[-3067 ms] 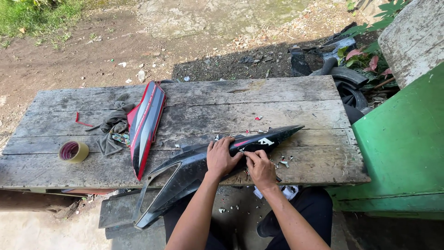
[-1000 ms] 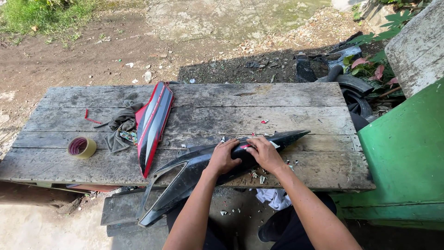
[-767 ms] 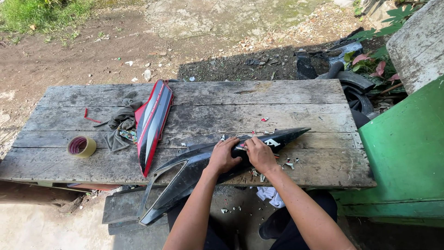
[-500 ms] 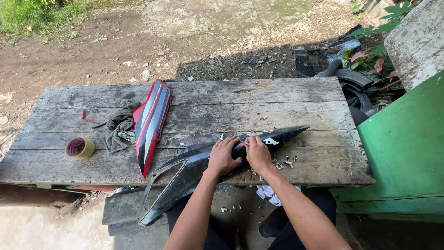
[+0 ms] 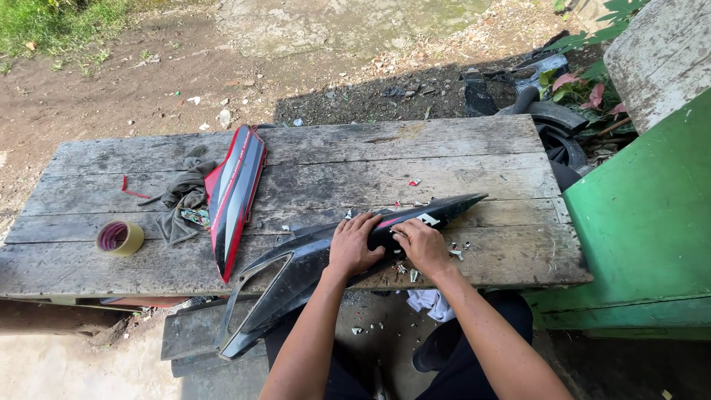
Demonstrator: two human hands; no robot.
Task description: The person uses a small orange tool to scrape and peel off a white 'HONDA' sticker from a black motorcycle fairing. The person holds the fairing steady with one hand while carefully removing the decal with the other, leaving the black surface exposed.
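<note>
**Both hands on black panel, working at its decal**

Nearest the cam: a white cloth [image 5: 429, 302] on the ground just below the black fairing panel [image 5: 296, 274], w/ small flakes scattered near it. The panel lies slantwise over the near edge of the wooden table [image 5: 355, 159]. Its open-framed end hangs off toward the person and its pointed tip rests on the planks.

Left hand [image 5: 354, 244] is flat on the panel's middle, fingers spread wide, pressing down. Right hand [image 5: 421, 244] sits just beside it toward the tip, fingers drawn in narrow at the red/white decal. Can't tell if a flake is pinched between them.

Small scraps [image 5: 455, 254] lie on the planks right next to the panel, tip side.

Step in hand, prob.: picking the decal off bit by bit, one hand steadying. Next move likely calls for a fingernail under a lifted edge and firm downward hold, since the overhanging end could tip.

Beyond the panel's frame end: a red panel [image 5: 233, 196], then a grey rag [image 5: 181, 200] and a tape roll [image 5: 119, 238], well apart. Far past the tip: old tyres [image 5: 555, 130].
</note>
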